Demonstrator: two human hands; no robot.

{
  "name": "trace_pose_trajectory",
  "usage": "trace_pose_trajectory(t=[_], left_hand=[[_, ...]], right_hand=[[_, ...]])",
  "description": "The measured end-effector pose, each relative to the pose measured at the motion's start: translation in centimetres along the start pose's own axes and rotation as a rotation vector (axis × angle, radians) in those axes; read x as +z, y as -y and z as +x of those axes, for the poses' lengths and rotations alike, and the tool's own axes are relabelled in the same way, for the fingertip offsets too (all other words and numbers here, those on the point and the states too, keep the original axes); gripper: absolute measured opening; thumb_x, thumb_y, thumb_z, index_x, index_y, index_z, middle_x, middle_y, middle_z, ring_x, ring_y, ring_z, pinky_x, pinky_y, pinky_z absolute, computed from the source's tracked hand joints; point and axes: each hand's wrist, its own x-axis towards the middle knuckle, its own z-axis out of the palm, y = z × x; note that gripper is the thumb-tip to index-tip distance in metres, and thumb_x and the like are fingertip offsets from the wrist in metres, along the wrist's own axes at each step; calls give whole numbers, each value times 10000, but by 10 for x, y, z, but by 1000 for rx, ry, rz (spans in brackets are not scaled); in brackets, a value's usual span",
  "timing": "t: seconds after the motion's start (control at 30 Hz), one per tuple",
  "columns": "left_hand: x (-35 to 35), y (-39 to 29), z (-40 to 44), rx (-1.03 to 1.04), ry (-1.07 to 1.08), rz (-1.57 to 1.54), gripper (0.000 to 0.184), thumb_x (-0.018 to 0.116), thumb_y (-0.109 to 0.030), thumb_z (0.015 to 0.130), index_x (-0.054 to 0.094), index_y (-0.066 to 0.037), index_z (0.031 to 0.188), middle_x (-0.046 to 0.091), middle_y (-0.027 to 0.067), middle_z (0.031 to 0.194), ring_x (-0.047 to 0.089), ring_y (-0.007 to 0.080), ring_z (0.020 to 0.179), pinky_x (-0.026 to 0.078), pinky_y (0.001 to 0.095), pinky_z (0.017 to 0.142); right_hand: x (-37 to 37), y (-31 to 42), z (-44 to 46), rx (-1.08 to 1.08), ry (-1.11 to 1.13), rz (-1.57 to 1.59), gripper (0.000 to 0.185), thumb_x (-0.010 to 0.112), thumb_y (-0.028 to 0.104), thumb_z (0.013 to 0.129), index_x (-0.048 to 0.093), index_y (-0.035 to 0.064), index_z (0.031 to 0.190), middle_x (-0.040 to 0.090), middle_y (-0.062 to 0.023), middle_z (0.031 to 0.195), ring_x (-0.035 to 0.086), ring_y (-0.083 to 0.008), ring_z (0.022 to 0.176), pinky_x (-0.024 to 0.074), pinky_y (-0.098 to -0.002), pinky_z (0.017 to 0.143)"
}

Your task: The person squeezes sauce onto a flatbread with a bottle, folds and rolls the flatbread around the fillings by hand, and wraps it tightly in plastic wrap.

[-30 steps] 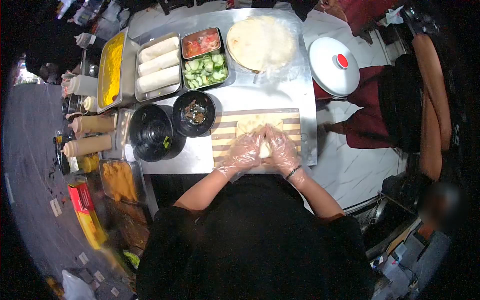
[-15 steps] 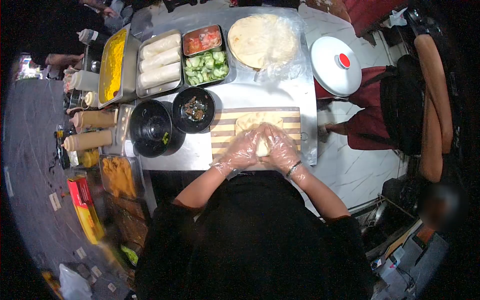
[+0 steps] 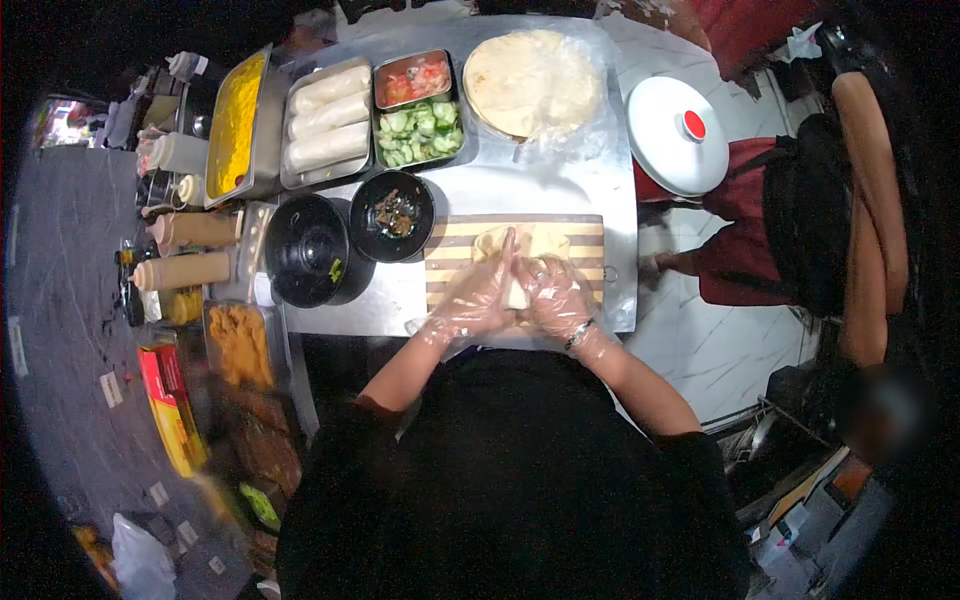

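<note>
A flatbread wrap lies on a striped wooden cutting board, and both my hands, in clear plastic gloves, press on it. My left hand grips the wrap's left side, its index finger stretched along the top. On the right side, my right hand has its fingers curled over the bread. A pale end of the wrap shows between the hands. My hands hide most of the wrap and whatever may be inside it.
Behind the board lie stacked flatbreads, cucumber, chopped tomato and white rolls. To the left are two black bowls and squeeze bottles. A white lid and a person with crossed arms are at right.
My left index finger now extends forward over the wrap, and my right fingers have curled further onto it. The view has shifted slightly, moving everything a little rightward.
</note>
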Motion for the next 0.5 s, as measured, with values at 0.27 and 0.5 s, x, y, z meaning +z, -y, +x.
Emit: trace_pose_trajectory(t=[0.27, 0.5], left_hand=[[65, 35, -69, 43, -669, -363, 1154, 892, -282, 658, 145, 20, 1483, 381, 244, 1453, 392, 320, 1351, 338, 417, 1116], [96, 21, -40, 56, -927, -904, 881, 704, -5, 810, 129, 11, 1477, 278, 238, 1483, 322, 326, 1373, 347, 432, 1113]], right_hand=[[17, -2, -2, 21, -153, 65, 832, 763, 493, 672, 485, 134, 1369, 568, -89, 1255, 489, -298, 1182, 341, -514, 1071], [24, -2, -2, -6, -227, 70, 865, 794, 460, 622, 492, 131, 1363, 583, -76, 1211, 498, -289, 1155, 352, -521, 1059]])
